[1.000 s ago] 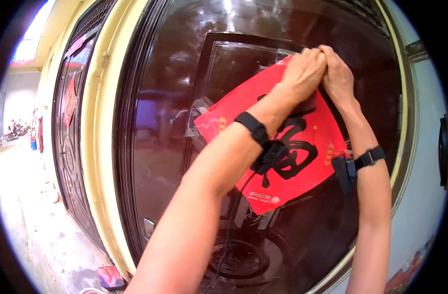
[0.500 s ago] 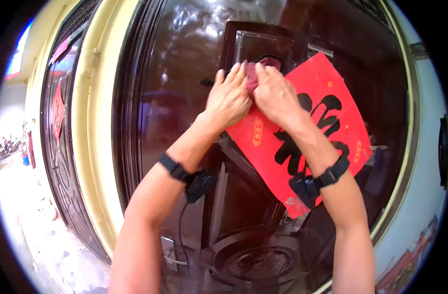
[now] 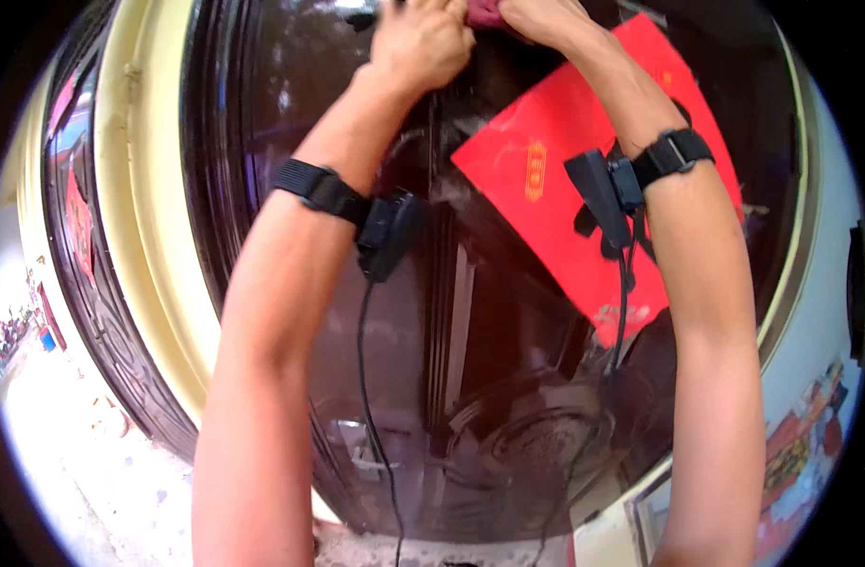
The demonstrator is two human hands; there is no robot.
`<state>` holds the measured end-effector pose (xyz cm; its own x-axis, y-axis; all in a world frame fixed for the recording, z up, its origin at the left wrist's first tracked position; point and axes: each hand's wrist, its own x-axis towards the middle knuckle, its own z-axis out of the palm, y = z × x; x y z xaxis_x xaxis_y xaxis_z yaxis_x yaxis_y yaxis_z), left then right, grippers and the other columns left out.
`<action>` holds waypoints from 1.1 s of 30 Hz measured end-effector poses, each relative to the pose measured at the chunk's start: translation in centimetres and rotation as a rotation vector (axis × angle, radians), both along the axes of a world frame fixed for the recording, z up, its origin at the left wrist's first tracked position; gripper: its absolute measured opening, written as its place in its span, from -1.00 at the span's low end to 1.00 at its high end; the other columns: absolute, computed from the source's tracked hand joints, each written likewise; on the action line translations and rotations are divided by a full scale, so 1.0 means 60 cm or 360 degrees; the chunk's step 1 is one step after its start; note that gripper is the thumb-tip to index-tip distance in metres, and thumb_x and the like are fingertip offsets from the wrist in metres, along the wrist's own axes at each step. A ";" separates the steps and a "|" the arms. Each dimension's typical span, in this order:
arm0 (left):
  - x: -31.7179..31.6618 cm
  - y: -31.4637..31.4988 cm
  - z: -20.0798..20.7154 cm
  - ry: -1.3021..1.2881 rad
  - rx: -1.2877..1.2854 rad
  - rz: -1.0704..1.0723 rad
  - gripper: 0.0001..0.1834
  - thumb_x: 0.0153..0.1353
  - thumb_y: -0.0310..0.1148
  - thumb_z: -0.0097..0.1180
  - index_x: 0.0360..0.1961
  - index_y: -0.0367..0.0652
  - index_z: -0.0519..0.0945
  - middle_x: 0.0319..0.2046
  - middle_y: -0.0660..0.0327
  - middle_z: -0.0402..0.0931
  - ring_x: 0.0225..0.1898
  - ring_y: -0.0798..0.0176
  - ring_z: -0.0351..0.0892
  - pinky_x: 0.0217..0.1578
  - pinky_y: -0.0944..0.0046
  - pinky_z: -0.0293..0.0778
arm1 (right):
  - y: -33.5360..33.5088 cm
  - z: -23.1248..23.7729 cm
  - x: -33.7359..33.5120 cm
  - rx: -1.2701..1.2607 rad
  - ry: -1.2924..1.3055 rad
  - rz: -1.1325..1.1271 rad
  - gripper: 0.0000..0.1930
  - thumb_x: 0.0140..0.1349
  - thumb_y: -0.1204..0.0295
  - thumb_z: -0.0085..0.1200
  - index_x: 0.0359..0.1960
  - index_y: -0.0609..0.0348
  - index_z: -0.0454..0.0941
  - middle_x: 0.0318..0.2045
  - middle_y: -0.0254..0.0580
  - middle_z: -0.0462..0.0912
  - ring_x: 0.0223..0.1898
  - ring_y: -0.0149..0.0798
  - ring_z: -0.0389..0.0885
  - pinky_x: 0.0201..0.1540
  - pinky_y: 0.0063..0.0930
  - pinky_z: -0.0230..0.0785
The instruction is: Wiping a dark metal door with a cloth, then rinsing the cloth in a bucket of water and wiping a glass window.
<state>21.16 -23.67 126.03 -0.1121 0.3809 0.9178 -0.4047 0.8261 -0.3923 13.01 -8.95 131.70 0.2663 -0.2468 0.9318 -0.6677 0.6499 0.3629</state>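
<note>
I have both arms raised against the dark brown door [image 3: 508, 378], working at the top of the red paper square [image 3: 584, 189] that hangs corner-up like a diamond on the door's upper right part. My left hand [image 3: 423, 42] is curled into a loose fist near the top edge of the picture, knuckles toward me, just left of the paper's top corner; I cannot tell whether its fingers pinch anything. My right hand [image 3: 536, 14] is partly cut off by the frame, and its fingers seem closed on the crumpled upper corner of the paper [image 3: 484, 11], though the grip itself is out of sight. The paper's lower corner reaches down toward the door's middle, and its left corner lies near the centre seam between the door's panels. Each wrist carries a black strap with a small black device [image 3: 385, 231] and a trailing cable (the right one [image 3: 603, 194] dangles over the paper). By my judgement the step in hand is working the top corner where it meets the door; whatever comes next calls for a steady hold up there, without tearing or creasing the thin sheet. The cream door frame [image 3: 144, 236] runs along the door's left edge.
</note>
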 end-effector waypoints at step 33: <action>-0.007 0.038 -0.514 -0.0683 0.0322 -0.0423 -0.26 0.07 -0.33 0.14 0.32 -0.17 0.25 0.40 -0.09 0.02 0.42 -0.17 -0.03 0.23 -0.43 0.01 | -0.001 -0.647 -0.008 -0.0113 -0.0629 0.0223 -0.20 0.02 0.38 0.11 0.35 0.32 0.11 0.19 0.27 0.25 0.28 0.30 0.14 0.28 0.38 -0.13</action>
<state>20.75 -21.40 95.17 -0.4166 0.2674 0.8689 -0.0102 0.9543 -0.2986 12.50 -9.03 92.88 -0.0886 -0.1652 0.9823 -0.8302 0.5571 0.0189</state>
